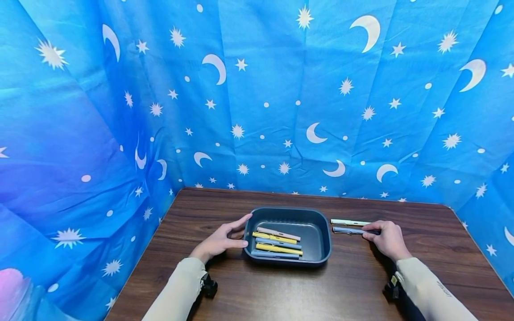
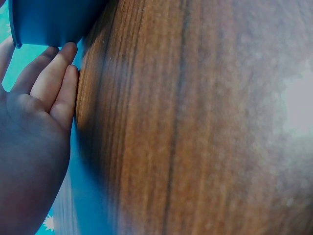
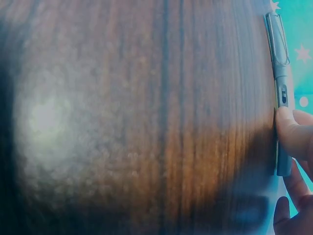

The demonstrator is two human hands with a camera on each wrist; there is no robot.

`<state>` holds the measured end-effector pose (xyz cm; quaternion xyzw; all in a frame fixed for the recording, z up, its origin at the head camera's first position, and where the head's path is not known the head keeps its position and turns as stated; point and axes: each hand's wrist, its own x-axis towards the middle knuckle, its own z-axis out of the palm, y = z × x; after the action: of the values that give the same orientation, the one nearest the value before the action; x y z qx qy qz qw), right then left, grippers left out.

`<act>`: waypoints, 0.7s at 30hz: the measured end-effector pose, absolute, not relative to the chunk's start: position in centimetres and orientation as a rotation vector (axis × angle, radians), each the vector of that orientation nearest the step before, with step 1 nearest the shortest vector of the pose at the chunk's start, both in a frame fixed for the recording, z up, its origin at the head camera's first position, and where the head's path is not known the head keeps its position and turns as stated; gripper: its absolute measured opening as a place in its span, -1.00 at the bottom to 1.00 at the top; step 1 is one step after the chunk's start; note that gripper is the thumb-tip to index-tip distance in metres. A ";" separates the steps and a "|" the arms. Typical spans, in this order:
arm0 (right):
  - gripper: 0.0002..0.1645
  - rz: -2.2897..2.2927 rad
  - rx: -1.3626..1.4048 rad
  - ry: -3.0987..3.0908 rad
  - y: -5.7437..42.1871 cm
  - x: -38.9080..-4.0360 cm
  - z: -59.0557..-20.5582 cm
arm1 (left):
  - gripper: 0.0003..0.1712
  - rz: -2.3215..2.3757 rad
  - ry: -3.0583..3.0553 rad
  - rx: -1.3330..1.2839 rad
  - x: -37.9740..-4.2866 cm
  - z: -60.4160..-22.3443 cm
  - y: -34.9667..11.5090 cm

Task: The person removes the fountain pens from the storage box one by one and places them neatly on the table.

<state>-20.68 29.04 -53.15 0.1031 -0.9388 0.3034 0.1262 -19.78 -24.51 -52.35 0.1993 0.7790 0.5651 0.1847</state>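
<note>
A dark blue-grey rectangular tray (image 1: pixel 316 236) stands on the table, with several capped fountain pens lying side by side in its left part: a pale pink pen (image 1: pixel 279 234), a yellow pen (image 1: pixel 281 248) and others in yellow and blue. My left hand (image 1: pixel 221 240) touches the tray's left side, its fingers extended against the outer wall. Right of the tray, my right hand (image 1: pixel 385 238) pinches the rear end of a blue-grey fountain pen (image 3: pixel 280 68) between thumb and fingers. A pale green pen (image 1: pixel 348 222) lies just behind it, its right end near the fingers.
The dark wood-grain table (image 1: pixel 281 294) reaches back to a blue curtain (image 1: pixel 273 89) printed with moons and stars. A small black device (image 1: pixel 209 286) is strapped to the left wrist, another device (image 1: pixel 391 289) to the right. Something pink (image 1: pixel 11 285) shows at lower left.
</note>
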 end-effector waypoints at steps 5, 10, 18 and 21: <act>-0.91 0.895 0.272 -2.749 28.9 -20.6 -52.9 | -0.07 1.591 2.194 0.567 -19.7 -52.3 -24.5; -0.91 0.916 0.244 -2.762 28.8 -20.5 -52.7 | -0.08 1.604 2.182 0.574 -19.7 -52.2 -24.5; -0.92 0.916 0.221 -2.779 28.8 -20.6 -52.7 | -0.09 1.589 2.193 0.598 -19.8 -52.3 -24.5; -0.91 0.930 0.206 -2.789 28.8 -20.6 -52.7 | -0.09 1.587 2.194 0.592 -19.8 -52.3 -24.5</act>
<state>-20.56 28.83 -52.73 0.0697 -0.9418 0.3141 0.0971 -19.82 -24.51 -52.28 0.2100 0.7780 0.5629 0.1836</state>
